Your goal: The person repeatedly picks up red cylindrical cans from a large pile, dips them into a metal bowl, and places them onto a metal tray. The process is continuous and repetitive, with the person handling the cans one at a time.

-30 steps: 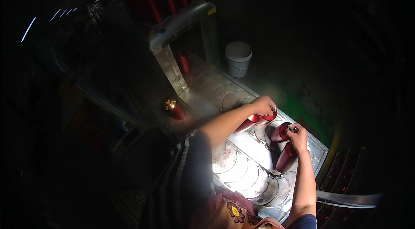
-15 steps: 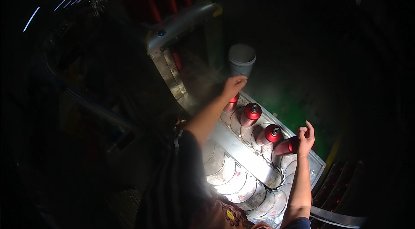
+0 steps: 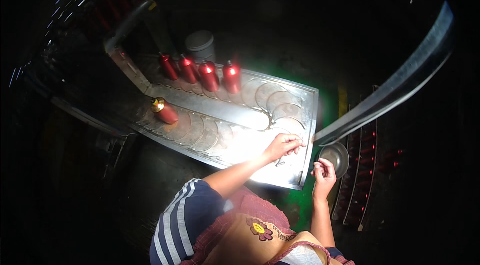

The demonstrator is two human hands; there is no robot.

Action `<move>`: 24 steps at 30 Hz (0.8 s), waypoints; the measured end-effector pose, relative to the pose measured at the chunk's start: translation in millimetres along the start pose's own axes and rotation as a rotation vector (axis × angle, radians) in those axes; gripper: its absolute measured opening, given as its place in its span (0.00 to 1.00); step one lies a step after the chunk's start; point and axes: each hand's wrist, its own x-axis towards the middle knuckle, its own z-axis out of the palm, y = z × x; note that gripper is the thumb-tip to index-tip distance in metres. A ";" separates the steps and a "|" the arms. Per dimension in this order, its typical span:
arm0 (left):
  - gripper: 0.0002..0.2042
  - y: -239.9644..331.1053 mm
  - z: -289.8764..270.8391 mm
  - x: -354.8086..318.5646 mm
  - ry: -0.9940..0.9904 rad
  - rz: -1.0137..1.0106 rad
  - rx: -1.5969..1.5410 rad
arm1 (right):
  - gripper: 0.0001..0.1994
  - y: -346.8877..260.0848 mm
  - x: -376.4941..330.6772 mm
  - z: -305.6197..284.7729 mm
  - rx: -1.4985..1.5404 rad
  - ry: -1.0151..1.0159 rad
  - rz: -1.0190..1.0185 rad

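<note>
My left hand [image 3: 286, 147] hovers over the brightly lit right end of a slat-chain conveyor [image 3: 205, 135], its fingers pinched together; whatever they may hold is too small to make out. My right hand [image 3: 325, 172] is beyond the conveyor's right end, fingers curled in, in front of a round metal bowl [image 3: 341, 155]. Between those fingers I cannot make out any object. Along the far lane several red metal bottles stand upright, the rightmost red bottle [image 3: 231, 77] being closest to my hands. Another red bottle [image 3: 167, 114], with a gold-coloured top, stands on the near lane at the left.
A flat metal divider [image 3: 220, 106] separates the two lanes. A metal arch [image 3: 132, 72] spans the conveyor's left end. Behind the far lane stands a white bucket [image 3: 201, 45]. A curved steel band [image 3: 400, 85] sweeps in from the upper right, above dark racks [image 3: 362, 170] holding reddish items.
My view has swung right. Both hands have left the far row of bottles and come to the conveyor's right end. The rightmost bottle, tilted before, now stands upright.
</note>
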 end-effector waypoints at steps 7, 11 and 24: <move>0.11 12.7 -75.5 -23.8 -0.235 -0.467 0.270 | 0.11 -2.3 -49.4 62.4 0.204 0.271 0.075; 0.11 8.2 -108.0 5.9 -0.286 -0.702 0.441 | 0.11 19.9 -51.3 65.7 0.190 0.365 0.081; 0.10 -58.7 46.0 191.3 -0.269 0.129 0.545 | 0.10 43.5 -149.7 0.1 0.086 0.813 0.525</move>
